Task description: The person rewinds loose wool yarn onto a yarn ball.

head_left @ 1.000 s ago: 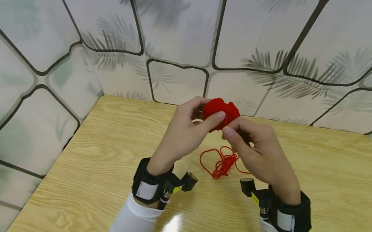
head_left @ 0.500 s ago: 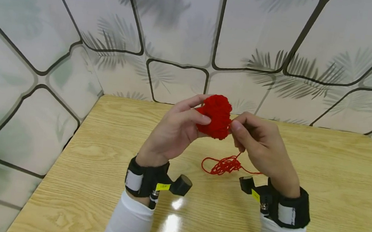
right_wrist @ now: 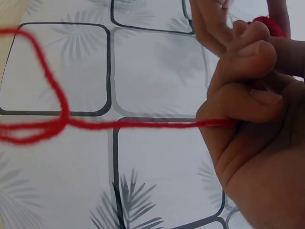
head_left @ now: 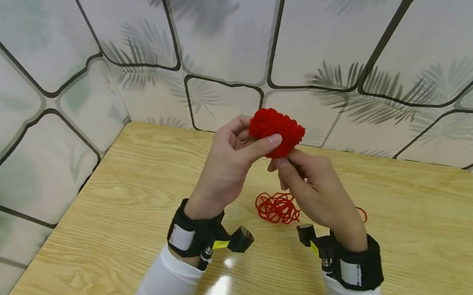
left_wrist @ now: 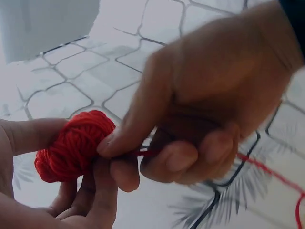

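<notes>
Above the table, my left hand (head_left: 228, 163) grips a small ball of red yarn (head_left: 278, 130), thumb across its near side and fingers behind. Close against the ball's lower right, my right hand (head_left: 318, 186) pinches the red strand between thumb and forefinger. In the left wrist view the wound ball (left_wrist: 76, 145) shows between the left fingers, with the right thumb tip at its edge. The strand (right_wrist: 157, 124) runs through the curled right fingers and out past the little finger. A loose tangle of red yarn (head_left: 277, 208) lies on the table below the hands.
The light wooden table (head_left: 124, 250) reaches back to a wall (head_left: 230, 37) patterned with dark outlines and leaves. A short loop of red yarn (head_left: 361, 214) shows beside the right wrist. Each wrist carries a black camera strap.
The yarn ball has turned and tilted in my left hand. My right hand has drawn out a little, then come back in under the ball. The tangle on the table has shifted shape.
</notes>
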Action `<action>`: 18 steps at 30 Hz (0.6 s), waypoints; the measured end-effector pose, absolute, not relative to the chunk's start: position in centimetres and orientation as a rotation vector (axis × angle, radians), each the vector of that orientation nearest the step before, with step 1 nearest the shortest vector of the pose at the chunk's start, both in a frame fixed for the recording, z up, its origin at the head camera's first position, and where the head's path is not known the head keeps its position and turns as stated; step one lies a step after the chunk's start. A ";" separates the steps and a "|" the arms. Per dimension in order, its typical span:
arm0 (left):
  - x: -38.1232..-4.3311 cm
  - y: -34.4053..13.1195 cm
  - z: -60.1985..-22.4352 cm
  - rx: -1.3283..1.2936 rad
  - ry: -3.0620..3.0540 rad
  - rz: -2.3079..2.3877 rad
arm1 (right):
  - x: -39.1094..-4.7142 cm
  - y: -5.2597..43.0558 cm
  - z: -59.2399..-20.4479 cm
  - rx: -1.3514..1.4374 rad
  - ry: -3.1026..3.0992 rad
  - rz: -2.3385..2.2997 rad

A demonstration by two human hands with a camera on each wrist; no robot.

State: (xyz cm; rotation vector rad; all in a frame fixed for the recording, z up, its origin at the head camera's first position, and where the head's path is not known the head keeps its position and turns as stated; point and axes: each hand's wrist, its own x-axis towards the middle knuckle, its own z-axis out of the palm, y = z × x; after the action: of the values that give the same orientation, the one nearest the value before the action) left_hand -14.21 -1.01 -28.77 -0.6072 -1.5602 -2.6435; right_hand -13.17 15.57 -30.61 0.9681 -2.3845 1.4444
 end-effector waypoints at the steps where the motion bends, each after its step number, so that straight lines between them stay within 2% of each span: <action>1: -14.2 -0.9 -28.8 -0.598 -1.612 -2.541 | -13.0 15.6 -30.5 0.952 -2.414 1.405; 7: -14.4 -1.3 -29.2 -0.620 -1.912 -2.058 | -12.5 16.0 -29.9 0.909 -2.420 1.293; 18: -14.2 -3.2 -28.8 -0.943 -2.393 -2.134 | -12.8 17.3 -29.6 0.758 -2.157 1.307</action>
State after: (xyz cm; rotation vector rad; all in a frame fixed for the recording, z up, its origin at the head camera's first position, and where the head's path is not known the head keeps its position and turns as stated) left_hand -14.22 -3.23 -28.84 -0.9425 -2.3929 -2.1336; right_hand -12.83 17.25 -29.62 0.7584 -2.1574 1.3074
